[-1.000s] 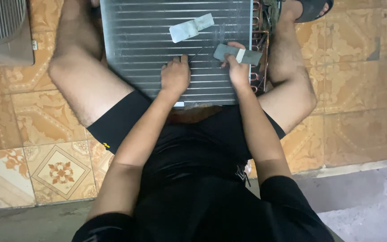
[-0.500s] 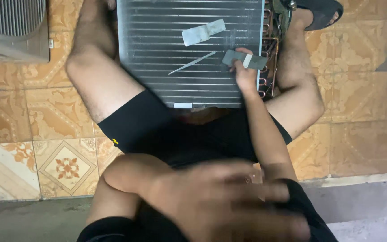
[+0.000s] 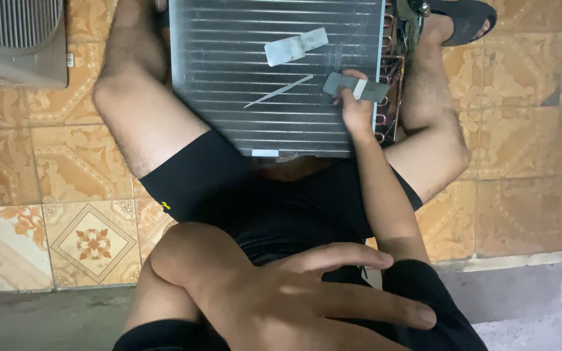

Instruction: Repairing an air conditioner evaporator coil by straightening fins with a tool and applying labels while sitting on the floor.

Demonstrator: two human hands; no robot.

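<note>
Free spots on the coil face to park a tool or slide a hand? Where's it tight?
Bare fins lie on the silver finned coil panel left of the thin metal sliver and below it toward the white tag. Crowded upper right: grey flat strip, right hand holding a grey comb-like tool, copper tube bends. Left hand is raised near the camera.

Tiled floor under finned coil

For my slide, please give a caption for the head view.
Right hand holds a grey fin comb on a finned coil.

Dim even light, soft shadows, near hand blurred
</note>
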